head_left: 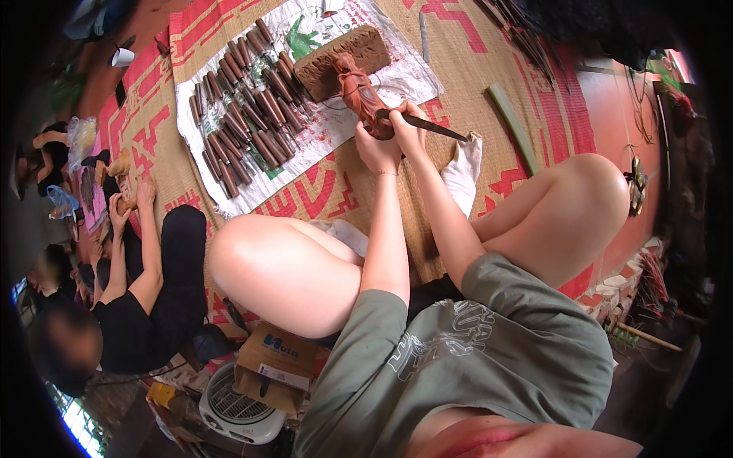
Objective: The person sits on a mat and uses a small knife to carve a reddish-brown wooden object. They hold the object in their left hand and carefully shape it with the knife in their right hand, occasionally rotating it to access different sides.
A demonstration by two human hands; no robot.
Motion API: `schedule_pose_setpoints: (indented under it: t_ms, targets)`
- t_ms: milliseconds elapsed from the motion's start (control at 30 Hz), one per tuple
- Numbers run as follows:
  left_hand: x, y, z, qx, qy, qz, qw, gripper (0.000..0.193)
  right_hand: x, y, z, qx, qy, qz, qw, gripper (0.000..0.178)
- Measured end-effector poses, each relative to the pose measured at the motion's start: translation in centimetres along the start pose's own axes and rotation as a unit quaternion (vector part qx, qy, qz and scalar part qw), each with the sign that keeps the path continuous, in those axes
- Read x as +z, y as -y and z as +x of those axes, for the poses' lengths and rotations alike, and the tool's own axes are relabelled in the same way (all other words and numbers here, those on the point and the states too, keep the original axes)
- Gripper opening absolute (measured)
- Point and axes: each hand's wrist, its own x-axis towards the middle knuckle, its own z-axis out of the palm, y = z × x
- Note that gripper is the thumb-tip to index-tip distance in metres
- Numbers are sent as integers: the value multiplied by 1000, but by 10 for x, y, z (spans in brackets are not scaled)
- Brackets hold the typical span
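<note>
A reddish-brown carved figurine (356, 85) leans with its far end against a brown wooden block (317, 72). Its near end sits in my left hand (376, 152), whose fingers wrap round it. Close beside, my right hand (411, 133) pinches a slim dark tool (441, 130), with its long shank slanting out to the right. The tool's working tip, at the figurine's near end, is too small to make out. Left of the block, many wooden-handled carving tools (267, 111) lie in rows on a white printed cloth (416, 67).
A red-and-tan woven mat (305, 191) lies beneath everything. On the right rests a green strip (510, 126), past my socked foot (463, 172). Another person (145, 259) sits at left, handling a small brown piece. Behind my left knee stand a cardboard box (275, 359) and white fan-like appliance (240, 408).
</note>
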Motion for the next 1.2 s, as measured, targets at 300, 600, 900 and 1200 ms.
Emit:
schedule_pose_setpoints:
  t_ms: [300, 600, 900, 1200]
  targets:
    - [-5, -7, 1, -4, 16, -17, 1000, 77, -1, 8, -7, -74, -75, -74, 992, 14]
    - [-1, -6, -1, -2, -3, -14, 1000, 73, 2, -3, 0, -19, -65, 40, 997, 15]
    - [2, -2, -1, 16, -21, 5, 1000, 74, -2, -7, 9, 10, -12, 69, 997, 13]
    - [-1, -9, -1, -7, 9, 9, 1000, 85, -11, 17, 6, 36, 43, 107, 993, 17]
